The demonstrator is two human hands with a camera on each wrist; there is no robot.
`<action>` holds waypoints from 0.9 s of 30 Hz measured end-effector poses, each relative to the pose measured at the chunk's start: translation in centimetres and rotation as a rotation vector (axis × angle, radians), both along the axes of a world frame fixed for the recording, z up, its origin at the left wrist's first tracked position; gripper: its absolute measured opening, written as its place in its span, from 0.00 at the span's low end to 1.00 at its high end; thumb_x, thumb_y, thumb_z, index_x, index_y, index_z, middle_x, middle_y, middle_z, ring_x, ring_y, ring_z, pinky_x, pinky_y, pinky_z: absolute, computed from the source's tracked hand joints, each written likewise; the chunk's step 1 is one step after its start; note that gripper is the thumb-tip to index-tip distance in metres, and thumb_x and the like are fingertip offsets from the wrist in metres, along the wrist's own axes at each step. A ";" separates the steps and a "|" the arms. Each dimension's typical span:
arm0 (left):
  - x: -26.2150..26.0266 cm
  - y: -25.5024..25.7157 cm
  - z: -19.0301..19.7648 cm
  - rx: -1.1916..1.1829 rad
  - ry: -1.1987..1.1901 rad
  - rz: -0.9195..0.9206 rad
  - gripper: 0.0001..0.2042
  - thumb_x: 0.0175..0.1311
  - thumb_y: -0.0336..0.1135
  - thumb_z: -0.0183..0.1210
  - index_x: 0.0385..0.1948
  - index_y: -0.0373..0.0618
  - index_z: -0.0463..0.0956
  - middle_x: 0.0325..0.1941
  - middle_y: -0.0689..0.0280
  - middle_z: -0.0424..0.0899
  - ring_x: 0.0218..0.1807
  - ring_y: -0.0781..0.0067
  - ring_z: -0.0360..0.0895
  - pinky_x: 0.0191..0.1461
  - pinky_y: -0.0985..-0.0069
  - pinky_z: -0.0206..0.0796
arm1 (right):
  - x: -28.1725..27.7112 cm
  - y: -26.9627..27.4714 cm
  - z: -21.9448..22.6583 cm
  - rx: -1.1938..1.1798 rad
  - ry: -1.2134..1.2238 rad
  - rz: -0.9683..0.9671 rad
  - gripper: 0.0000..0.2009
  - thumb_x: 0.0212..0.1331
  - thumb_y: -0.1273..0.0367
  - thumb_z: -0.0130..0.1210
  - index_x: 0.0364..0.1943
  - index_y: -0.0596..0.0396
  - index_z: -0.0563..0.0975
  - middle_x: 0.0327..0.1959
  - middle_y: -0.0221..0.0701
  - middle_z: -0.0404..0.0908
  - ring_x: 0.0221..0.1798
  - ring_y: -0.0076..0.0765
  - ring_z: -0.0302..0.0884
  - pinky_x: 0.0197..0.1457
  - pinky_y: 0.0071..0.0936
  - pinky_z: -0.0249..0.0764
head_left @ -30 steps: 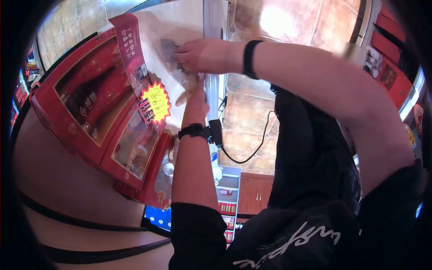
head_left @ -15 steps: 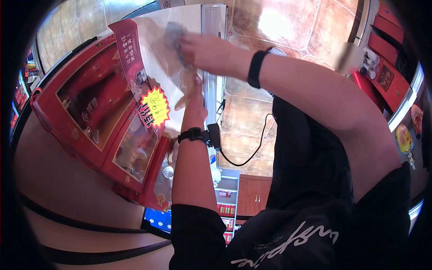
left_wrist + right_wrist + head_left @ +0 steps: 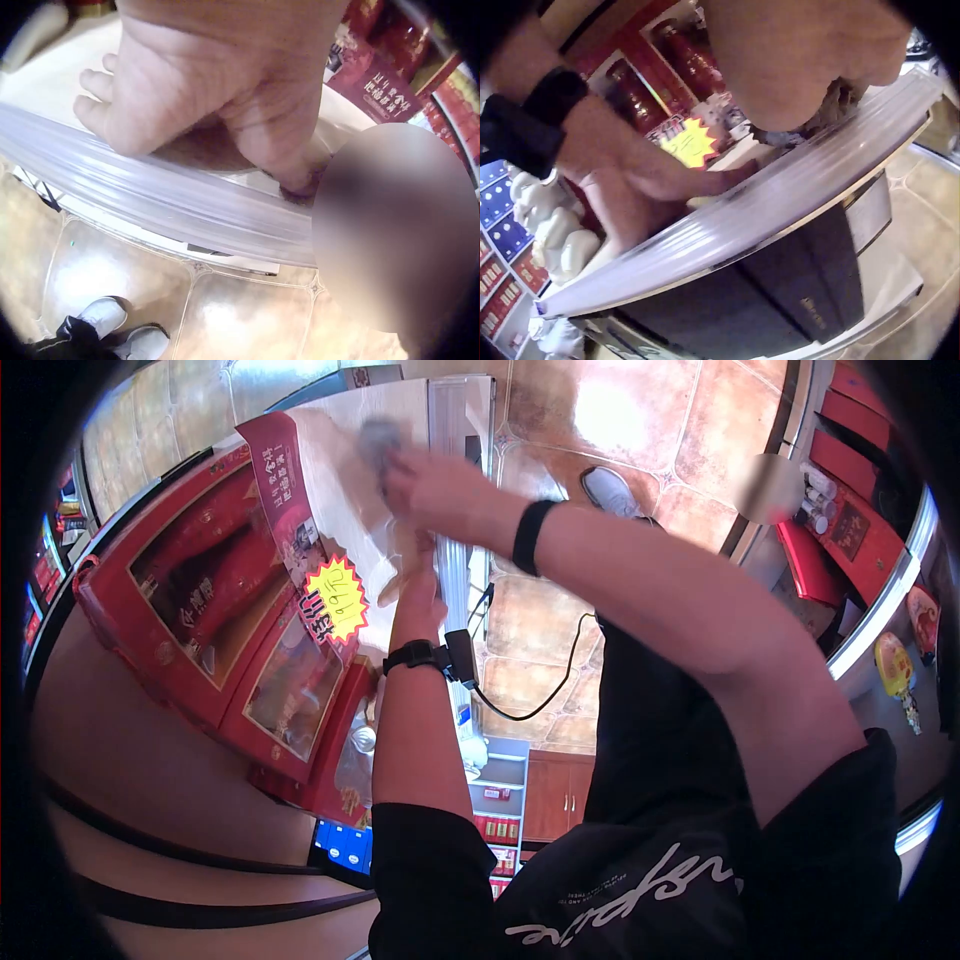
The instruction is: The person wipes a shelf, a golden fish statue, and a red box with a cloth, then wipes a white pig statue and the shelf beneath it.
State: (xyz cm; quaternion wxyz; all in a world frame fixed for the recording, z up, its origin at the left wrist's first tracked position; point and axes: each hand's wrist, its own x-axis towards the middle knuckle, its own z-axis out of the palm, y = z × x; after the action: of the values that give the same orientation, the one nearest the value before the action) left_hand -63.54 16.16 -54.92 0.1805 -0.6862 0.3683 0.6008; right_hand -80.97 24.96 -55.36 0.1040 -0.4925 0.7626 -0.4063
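Note:
A crumpled grey cloth (image 3: 380, 442) lies bunched under the fingers of my right hand (image 3: 440, 490), blurred by motion, over a white counter top (image 3: 335, 455). The right wrist view shows the cloth (image 3: 840, 105) gripped right at the counter's front edge. My left hand (image 3: 418, 585) rests on the same top, nearer my body. In the left wrist view the left hand (image 3: 217, 82) has its fingers spread and leans beside a transparent plastic edge strip (image 3: 187, 210). A red-purple printed sheet (image 3: 285, 490) with a yellow starburst price tag (image 3: 337, 600) runs along the surface's left side.
Large red gift boxes (image 3: 190, 585) with windows stand left of the counter top. A white figurine (image 3: 562, 232) sits at its near end, and dark boxes (image 3: 787, 285) lie below the edge. Tiled floor (image 3: 545, 590) and a shelf unit (image 3: 500, 780) are beyond; red items (image 3: 850, 525) stand at right.
My right hand has slid the cloth toward the far end of the counter top. The left hand stays on the surface. The head view has shifted slightly, and a white shoe now shows.

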 end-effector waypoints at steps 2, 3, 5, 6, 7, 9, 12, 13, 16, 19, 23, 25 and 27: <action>0.2 0.4 -0.7 -0.061 -0.042 0.039 0.37 0.76 0.64 0.53 0.79 0.59 0.53 0.79 0.60 0.64 0.76 0.60 0.66 0.76 0.59 0.60 | 2.4 0.9 -0.3 -0.078 -0.100 0.047 0.11 0.55 0.73 0.60 0.43 0.57 0.80 0.48 0.38 0.81 0.57 0.51 0.80 0.58 0.43 0.79; 0.6 0.2 -1.6 -0.090 -0.085 0.062 0.35 0.76 0.63 0.52 0.79 0.61 0.53 0.78 0.59 0.66 0.75 0.61 0.67 0.74 0.59 0.63 | 3.0 1.3 -0.3 -0.064 -0.191 0.089 0.12 0.54 0.73 0.61 0.44 0.57 0.80 0.48 0.38 0.82 0.57 0.51 0.80 0.59 0.43 0.78; 1.1 -0.3 -2.0 -0.102 -0.086 0.075 0.27 0.75 0.56 0.58 0.69 0.56 0.66 0.67 0.64 0.77 0.67 0.66 0.76 0.69 0.64 0.70 | 3.7 2.2 1.5 0.057 -0.505 0.080 0.12 0.60 0.70 0.60 0.46 0.59 0.80 0.48 0.39 0.82 0.56 0.45 0.82 0.60 0.42 0.78; 1.6 -0.1 -2.0 -0.106 -0.085 0.092 0.23 0.74 0.52 0.61 0.64 0.54 0.73 0.62 0.66 0.82 0.63 0.69 0.80 0.66 0.67 0.73 | 3.4 3.0 3.2 0.074 -0.764 -0.008 0.11 0.64 0.69 0.58 0.47 0.58 0.81 0.49 0.38 0.82 0.55 0.44 0.82 0.59 0.41 0.78; 1.9 0.1 -1.9 -0.102 -0.109 0.124 0.21 0.74 0.50 0.62 0.62 0.54 0.74 0.59 0.66 0.84 0.60 0.69 0.82 0.62 0.67 0.76 | 2.7 4.2 5.1 0.092 -1.018 -0.105 0.11 0.67 0.68 0.57 0.48 0.57 0.81 0.50 0.37 0.83 0.55 0.42 0.83 0.59 0.40 0.78; 2.0 0.1 -1.3 -0.087 -0.061 0.151 0.22 0.73 0.54 0.61 0.61 0.52 0.75 0.55 0.66 0.85 0.58 0.68 0.83 0.57 0.66 0.78 | 2.6 6.8 6.3 0.054 -1.650 -0.239 0.14 0.77 0.66 0.48 0.57 0.54 0.80 0.54 0.34 0.83 0.56 0.37 0.84 0.62 0.37 0.79; 4.4 -1.3 -3.2 -0.106 0.245 -0.242 0.38 0.69 0.71 0.53 0.67 0.49 0.71 0.60 0.60 0.84 0.59 0.61 0.81 0.63 0.62 0.73 | 3.6 11.6 8.1 -0.235 -2.306 -0.445 0.19 0.78 0.63 0.47 0.66 0.55 0.74 0.60 0.37 0.82 0.61 0.40 0.84 0.67 0.39 0.79; 1.1 0.2 0.1 -0.069 0.076 -0.189 0.43 0.66 0.76 0.52 0.69 0.47 0.70 0.61 0.57 0.83 0.59 0.59 0.81 0.65 0.60 0.72 | 3.4 13.4 8.4 -0.238 -2.319 -0.425 0.21 0.79 0.60 0.45 0.68 0.56 0.72 0.62 0.39 0.81 0.62 0.41 0.83 0.67 0.41 0.80; 0.3 0.0 -0.6 0.022 0.029 -0.058 0.47 0.64 0.80 0.50 0.72 0.46 0.68 0.64 0.56 0.82 0.59 0.55 0.81 0.67 0.59 0.71 | 2.3 18.5 11.1 -0.246 -2.320 -0.387 0.27 0.81 0.52 0.40 0.71 0.57 0.67 0.67 0.43 0.78 0.66 0.45 0.80 0.67 0.45 0.80; 1.8 -0.8 -3.0 0.176 0.070 0.060 0.43 0.71 0.76 0.46 0.73 0.45 0.68 0.69 0.62 0.79 0.66 0.61 0.77 0.71 0.65 0.66 | 0.5 23.6 14.9 -0.252 -2.241 -0.403 0.34 0.79 0.42 0.40 0.71 0.58 0.67 0.68 0.43 0.77 0.67 0.49 0.80 0.70 0.48 0.79; 3.2 2.6 -0.4 -0.234 0.038 -0.306 0.42 0.74 0.70 0.47 0.76 0.43 0.64 0.75 0.55 0.72 0.77 0.56 0.66 0.78 0.66 0.57 | -1.7 29.9 21.5 -0.086 -2.085 -0.448 0.32 0.77 0.43 0.46 0.72 0.51 0.68 0.67 0.38 0.78 0.67 0.45 0.80 0.64 0.46 0.82; 4.5 4.4 0.9 -0.397 -0.025 -0.493 0.41 0.73 0.66 0.51 0.75 0.39 0.63 0.75 0.48 0.71 0.77 0.51 0.66 0.78 0.64 0.58 | -2.8 32.0 24.9 0.032 -1.939 -0.420 0.31 0.77 0.46 0.48 0.72 0.53 0.69 0.68 0.39 0.77 0.67 0.44 0.79 0.61 0.45 0.84; 7.9 5.3 -0.5 -0.509 0.067 -0.605 0.38 0.73 0.60 0.54 0.73 0.37 0.66 0.73 0.43 0.72 0.76 0.47 0.69 0.77 0.61 0.60 | -3.7 33.1 27.0 0.111 -1.805 -0.382 0.28 0.76 0.49 0.51 0.69 0.53 0.71 0.66 0.38 0.79 0.65 0.41 0.80 0.58 0.44 0.85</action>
State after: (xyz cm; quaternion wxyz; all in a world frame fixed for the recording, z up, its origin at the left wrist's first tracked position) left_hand -55.63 21.47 -55.39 0.1613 -0.5495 0.6966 0.4321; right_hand -84.66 58.08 -28.39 0.6137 0.1508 0.4792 -0.6091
